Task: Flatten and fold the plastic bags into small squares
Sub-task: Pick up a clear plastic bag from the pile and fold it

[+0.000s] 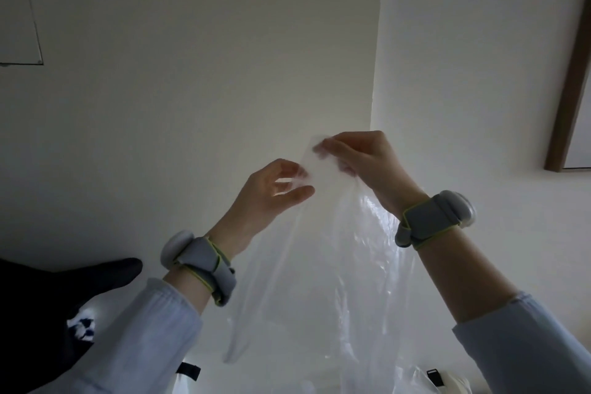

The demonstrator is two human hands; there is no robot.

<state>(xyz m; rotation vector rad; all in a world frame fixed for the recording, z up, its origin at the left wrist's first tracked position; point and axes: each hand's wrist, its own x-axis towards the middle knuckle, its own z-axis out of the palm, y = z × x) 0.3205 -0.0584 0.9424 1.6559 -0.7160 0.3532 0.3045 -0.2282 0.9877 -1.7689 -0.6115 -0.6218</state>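
A clear plastic bag (329,265) hangs in the air in front of a white wall, held up by its top edge. My right hand (361,160) pinches the top corner of the bag. My left hand (271,192) is just below and to the left, with thumb and fingers at the bag's left edge; its fingertips look partly behind the film. The bag drapes down between my forearms, wrinkled and glossy. Both wrists wear grey bands.
White wall (192,73) fills the view, with a corner (377,57) above my right hand. A brown frame (572,73) is at the right. A dark object (48,313) lies at the lower left. More clear plastic (412,381) shows at the bottom edge.
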